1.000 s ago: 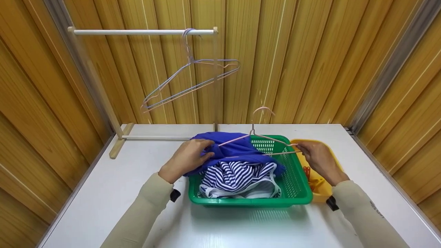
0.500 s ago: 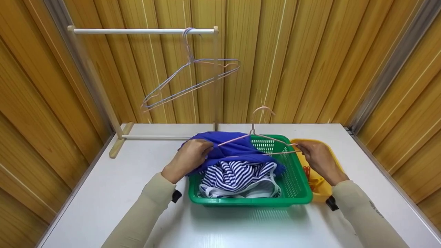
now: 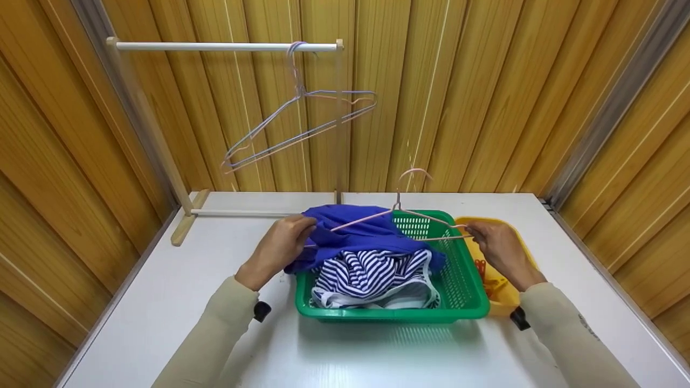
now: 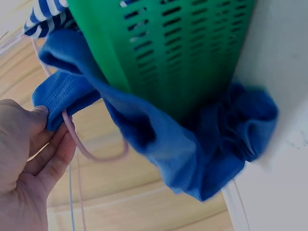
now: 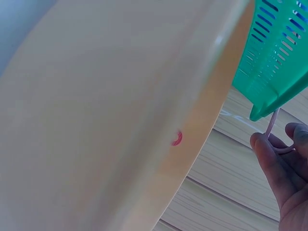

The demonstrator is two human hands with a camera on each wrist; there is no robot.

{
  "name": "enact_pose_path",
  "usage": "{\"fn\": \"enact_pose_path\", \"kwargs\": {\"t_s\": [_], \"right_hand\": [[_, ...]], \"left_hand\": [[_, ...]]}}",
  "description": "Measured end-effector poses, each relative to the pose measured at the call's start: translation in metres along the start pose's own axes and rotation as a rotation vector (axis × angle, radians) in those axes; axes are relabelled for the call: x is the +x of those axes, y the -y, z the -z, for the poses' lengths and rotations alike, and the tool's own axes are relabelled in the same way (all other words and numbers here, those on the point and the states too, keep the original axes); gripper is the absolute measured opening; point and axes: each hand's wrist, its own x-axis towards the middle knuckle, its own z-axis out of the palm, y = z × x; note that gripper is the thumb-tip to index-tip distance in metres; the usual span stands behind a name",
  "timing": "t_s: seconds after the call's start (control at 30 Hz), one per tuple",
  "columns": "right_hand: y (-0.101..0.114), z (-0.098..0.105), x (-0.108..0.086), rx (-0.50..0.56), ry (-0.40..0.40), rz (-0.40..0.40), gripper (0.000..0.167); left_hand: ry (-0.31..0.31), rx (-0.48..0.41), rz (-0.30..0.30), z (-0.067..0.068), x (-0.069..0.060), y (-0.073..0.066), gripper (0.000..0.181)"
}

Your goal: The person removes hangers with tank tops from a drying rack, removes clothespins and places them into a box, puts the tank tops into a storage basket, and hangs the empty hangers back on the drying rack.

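Observation:
My left hand [image 3: 277, 248] pinches the edge of a blue garment [image 3: 356, 226] between thumb and fingers. In the left wrist view the curved end of a pink hanger [image 4: 71, 126] pokes out of the fabric beside those fingertips. With its fingertips my right hand [image 3: 498, 250] pinches the hanger's other end, at the right. The hanger's hook points up, and part of its left half is hidden in the blue garment. That garment drapes over the back left of a green basket [image 3: 393, 315], and a blue-and-white striped garment [image 3: 372, 275] lies inside.
A yellow bin [image 3: 515, 307] holding red and yellow clips stands against the basket's right side. At the back left a rack with a white bar [image 3: 205, 47] carries purple-blue and pink hangers [image 3: 264, 125]. Wood-patterned walls enclose the white table [image 3: 345, 358].
My left hand has moved left, drawing the blue garment's edge outward over the hanger's left arm. Less of the hanger's lower bar shows now. My right hand has stayed nearly still.

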Motion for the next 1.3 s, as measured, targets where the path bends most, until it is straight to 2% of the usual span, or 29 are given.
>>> {"fn": "enact_pose_path", "kwargs": {"t_s": [0.2, 0.37, 0.53, 0.67, 0.77, 0.9, 1.03, 1.13, 1.3], "right_hand": [[-0.001, -0.001, 0.001, -0.014, -0.027, 0.014, 0.026], [-0.002, -0.002, 0.0, -0.021, -0.041, 0.024, 0.026], [-0.001, -0.001, 0.0, -0.007, -0.037, 0.015, 0.026], [-0.002, -0.003, 0.001, -0.029, -0.045, 0.021, 0.025], [-0.002, -0.004, 0.003, -0.042, -0.049, 0.035, 0.024], [0.001, -0.005, 0.004, -0.02, -0.039, 0.017, 0.025], [0.004, -0.005, 0.005, 0.005, -0.021, -0.01, 0.024], [0.007, -0.007, 0.006, 0.007, 0.0, -0.02, 0.024], [0.012, -0.01, 0.007, -0.014, 0.008, -0.006, 0.023]], "left_hand": [[-0.049, 0.021, 0.026, 0.005, -0.016, 0.016, 0.009], [-0.065, 0.044, 0.075, 0.007, -0.031, 0.029, 0.008], [-0.024, 0.088, 0.1, 0.003, -0.046, 0.04, 0.004], [0.031, 0.091, 0.106, -0.003, -0.053, 0.044, 0.011], [0.057, 0.071, 0.126, -0.007, -0.053, 0.044, 0.011], [0.082, 0.0, 0.198, -0.007, -0.049, 0.043, 0.003], [0.071, -0.059, 0.266, -0.005, -0.045, 0.042, 0.024], [0.05, -0.098, 0.268, -0.004, -0.04, 0.036, 0.037], [0.052, -0.157, 0.216, -0.005, -0.026, 0.023, 0.032]]}}
